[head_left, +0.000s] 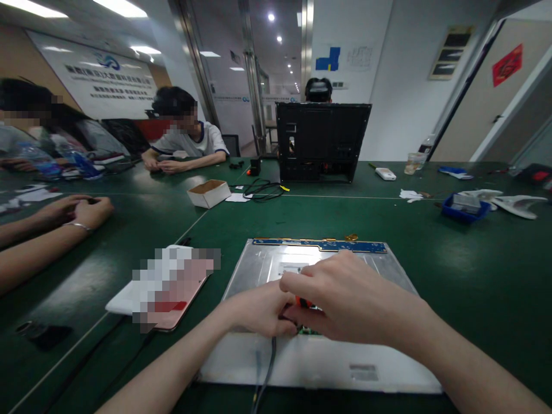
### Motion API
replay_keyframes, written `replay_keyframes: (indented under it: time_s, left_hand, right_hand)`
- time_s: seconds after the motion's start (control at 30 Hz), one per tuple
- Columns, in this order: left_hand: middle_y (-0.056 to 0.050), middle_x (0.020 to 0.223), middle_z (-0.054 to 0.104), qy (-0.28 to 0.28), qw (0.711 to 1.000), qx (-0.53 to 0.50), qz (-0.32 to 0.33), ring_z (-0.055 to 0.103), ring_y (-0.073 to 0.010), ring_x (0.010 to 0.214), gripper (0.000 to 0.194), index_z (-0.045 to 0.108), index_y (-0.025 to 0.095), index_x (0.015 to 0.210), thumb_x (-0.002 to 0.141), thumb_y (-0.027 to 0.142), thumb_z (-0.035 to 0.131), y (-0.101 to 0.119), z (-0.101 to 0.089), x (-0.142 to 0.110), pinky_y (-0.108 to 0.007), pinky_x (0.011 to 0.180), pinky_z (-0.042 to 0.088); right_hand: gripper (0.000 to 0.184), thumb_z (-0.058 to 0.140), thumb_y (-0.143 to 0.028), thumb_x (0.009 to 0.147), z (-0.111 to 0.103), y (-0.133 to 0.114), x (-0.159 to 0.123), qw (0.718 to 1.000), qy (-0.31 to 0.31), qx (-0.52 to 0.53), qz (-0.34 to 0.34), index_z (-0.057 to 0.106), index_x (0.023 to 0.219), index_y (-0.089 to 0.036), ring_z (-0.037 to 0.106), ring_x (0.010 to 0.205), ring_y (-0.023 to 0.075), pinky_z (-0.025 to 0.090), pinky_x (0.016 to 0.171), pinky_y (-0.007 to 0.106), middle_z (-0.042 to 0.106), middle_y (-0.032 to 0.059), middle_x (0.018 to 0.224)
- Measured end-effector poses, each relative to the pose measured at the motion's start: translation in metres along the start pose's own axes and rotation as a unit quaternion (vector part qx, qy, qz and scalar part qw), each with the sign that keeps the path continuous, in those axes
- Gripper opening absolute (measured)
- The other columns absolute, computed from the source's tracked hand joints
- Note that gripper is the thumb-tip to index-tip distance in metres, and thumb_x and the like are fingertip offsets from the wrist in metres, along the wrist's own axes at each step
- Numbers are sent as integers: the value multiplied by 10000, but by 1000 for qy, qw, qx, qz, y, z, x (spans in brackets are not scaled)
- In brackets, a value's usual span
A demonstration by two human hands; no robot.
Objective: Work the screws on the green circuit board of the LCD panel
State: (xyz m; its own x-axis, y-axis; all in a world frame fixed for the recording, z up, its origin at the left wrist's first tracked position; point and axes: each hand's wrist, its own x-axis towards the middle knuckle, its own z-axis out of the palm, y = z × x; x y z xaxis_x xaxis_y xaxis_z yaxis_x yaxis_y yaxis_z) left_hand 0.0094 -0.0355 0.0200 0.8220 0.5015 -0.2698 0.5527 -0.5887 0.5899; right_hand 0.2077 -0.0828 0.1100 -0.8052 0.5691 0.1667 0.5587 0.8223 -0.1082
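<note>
A flat metal-backed display panel (237, 362) lies face down before me, with a narrow blue circuit board (297, 244) along its far edge. Over its middle, my right hand (345, 293) is closed round an orange-and-black handle (303, 302), apparently a screwdriver; its tip is hidden. Right beside it, my left hand (263, 307) has its fingers curled in at a green circuit board (308, 331); what they pinch, if anything, is covered. A dark cable (271, 362) runs from under my left hand over the panel's near edge.
Left of the panel are a white phone-like slab and a pink phone (176, 316). Another person's hands (86, 213) rest farther left. Beyond stand an open box (210, 194), coiled black cable (263, 190) and a black monitor housing (323, 141). A blue tray (463, 210) sits at right.
</note>
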Motion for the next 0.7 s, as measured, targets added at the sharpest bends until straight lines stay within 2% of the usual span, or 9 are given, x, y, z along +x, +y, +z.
replay_keyframes:
  time_s: [0.13,0.33,0.5,0.7]
  left_hand:
    - [14,732,593,7,1000,-2,9,552,-167,674,99,561,185,720,766,150,641,-3,2,2,-250,563,409]
    - [-8,823,656,8,1000,-15,11,604,-195,749,55,624,184,807,780,217,659,-7,2,2,-260,614,462]
    - [-31,876,679,9,999,-27,21,609,-206,781,117,699,178,918,829,248,669,-10,1,-2,-281,671,491]
    - [-24,857,681,-2,999,-27,18,598,-194,751,143,719,182,954,863,281,670,-11,-1,-3,-284,678,500]
  right_hand:
    - [64,573,-259,975,1,0,0,1000,5,6,-5,551,976,-200,565,639,137,199,544,284,717,18,836]
    - [51,570,-247,968,-1,1,1,1000,-6,5,7,556,977,-199,571,637,137,200,539,282,711,13,827]
    - [33,572,-230,964,-5,0,0,1000,4,5,19,566,967,-198,574,640,133,201,545,279,720,13,831]
    - [31,586,-217,953,-8,1,0,1000,3,11,21,573,968,-193,577,643,131,204,543,276,727,13,844]
